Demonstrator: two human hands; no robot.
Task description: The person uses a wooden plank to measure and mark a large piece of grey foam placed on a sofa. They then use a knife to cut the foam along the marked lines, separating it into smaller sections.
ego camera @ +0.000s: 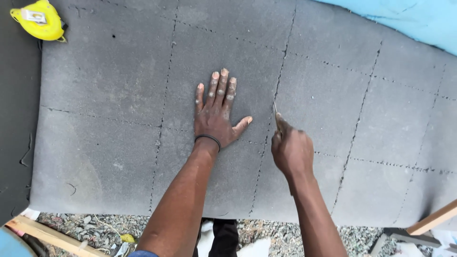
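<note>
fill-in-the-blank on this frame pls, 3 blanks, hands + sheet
1. The left hand lies ____ on the grey foam sheet, its fingers spread.
2. The right hand holds a thin ____ against a perforated line.
3. The tape measure at the top left corner is ____.

Missing words: flat; blade; yellow

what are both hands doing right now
Left hand: open, pressed flat on the grey foam sheet.
Right hand: closed around a thin blade, tip on the sheet.

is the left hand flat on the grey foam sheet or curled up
Flat: the left hand lies palm down, fingers spread, on the grey foam sheet.
</note>
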